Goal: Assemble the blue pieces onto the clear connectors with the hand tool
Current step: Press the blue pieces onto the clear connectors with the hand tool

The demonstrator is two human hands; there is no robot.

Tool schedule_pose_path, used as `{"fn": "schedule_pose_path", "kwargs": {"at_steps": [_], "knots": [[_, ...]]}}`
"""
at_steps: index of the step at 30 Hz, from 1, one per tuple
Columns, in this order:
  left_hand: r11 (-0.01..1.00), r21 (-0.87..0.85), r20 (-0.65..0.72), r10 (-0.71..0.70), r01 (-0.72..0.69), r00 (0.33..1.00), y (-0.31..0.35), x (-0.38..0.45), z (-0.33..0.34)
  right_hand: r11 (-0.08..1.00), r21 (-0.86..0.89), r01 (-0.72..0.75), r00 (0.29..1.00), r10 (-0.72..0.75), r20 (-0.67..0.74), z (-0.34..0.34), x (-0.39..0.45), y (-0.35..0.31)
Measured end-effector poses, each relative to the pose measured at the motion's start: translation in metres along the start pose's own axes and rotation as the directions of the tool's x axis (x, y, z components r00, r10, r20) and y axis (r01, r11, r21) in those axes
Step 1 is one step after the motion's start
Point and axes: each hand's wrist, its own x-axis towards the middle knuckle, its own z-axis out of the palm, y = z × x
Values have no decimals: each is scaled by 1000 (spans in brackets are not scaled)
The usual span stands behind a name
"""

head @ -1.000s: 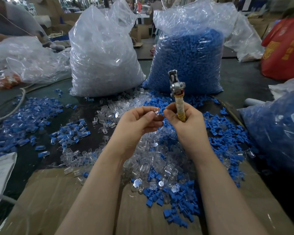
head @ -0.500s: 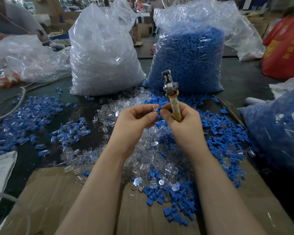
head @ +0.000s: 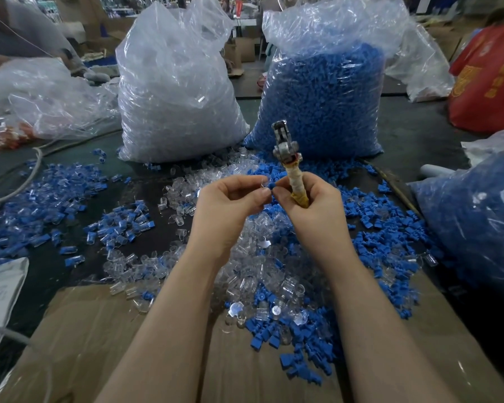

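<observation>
The left hand [head: 230, 205] pinches a small clear plastic connector [head: 263, 184] between thumb and forefinger, and the right hand [head: 309, 205] brings a small blue plastic piece [head: 271, 186] up against it with its own fingertips. The two parts meet in the gap between the hands, above the heap. The right hand's other fingers are curled round the tape-wrapped handle of a metal-headed hand tool [head: 291, 173], which stands upright with its head above and beyond the knuckles.

The step in hand looks like seating the blue piece on the connector by finger before the tool does its work. To do it well, line the two up straight before pushing, since a tilted start would likely jam or pop the piece loose. Hold the connector near its end so it cannot twist. The joint is tiny here, so I cannot tell how far the piece is already on.

Below both hands lies the mixed pile of loose clear connectors and blue pieces [head: 262, 274] on the dark desk [head: 56, 274]. Finished blue-and-clear assemblies [head: 122, 225] appear to lie to the left of the left hand.
</observation>
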Motion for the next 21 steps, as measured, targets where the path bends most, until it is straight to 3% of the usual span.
{"fn": "schedule_pose_path", "kwargs": {"at_steps": [21], "knots": [[999,8,5,-41,41,999,1,1,-3,998,-44,34,999,-33,29,-1,0,2]]}}
